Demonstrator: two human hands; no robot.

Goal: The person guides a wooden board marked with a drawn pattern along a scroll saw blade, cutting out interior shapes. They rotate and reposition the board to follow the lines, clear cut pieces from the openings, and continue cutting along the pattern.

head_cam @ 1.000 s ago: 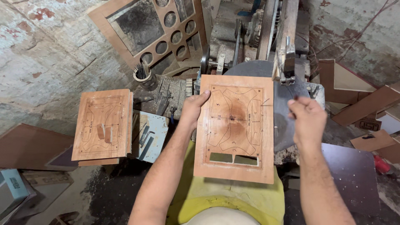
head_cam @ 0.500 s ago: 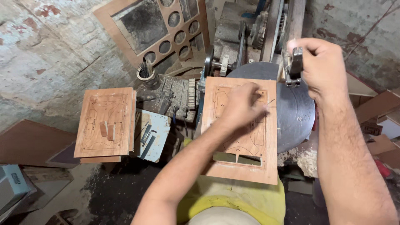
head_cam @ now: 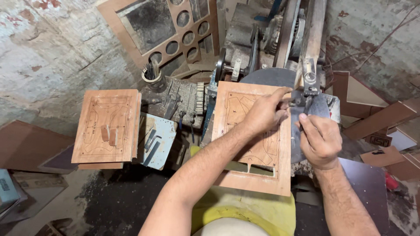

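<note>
Right hand (head_cam: 321, 140) has dropped from up top & now pinches the saw blade clamp (head_cam: 309, 94) w/ its fingertips, left hand (head_cam: 262, 114) flat, open on the board (head_cam: 251, 135) beside it, so prob. blade-fitting underway.

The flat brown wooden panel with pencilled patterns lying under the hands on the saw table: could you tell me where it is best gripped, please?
Probably by its near edge, coming from the person's side. The flat brown wooden panel with pencilled patterns lies flat, its far end under the left hand and close to the metal blade holder that the right hand touches; the near edge overhangs free.
</note>
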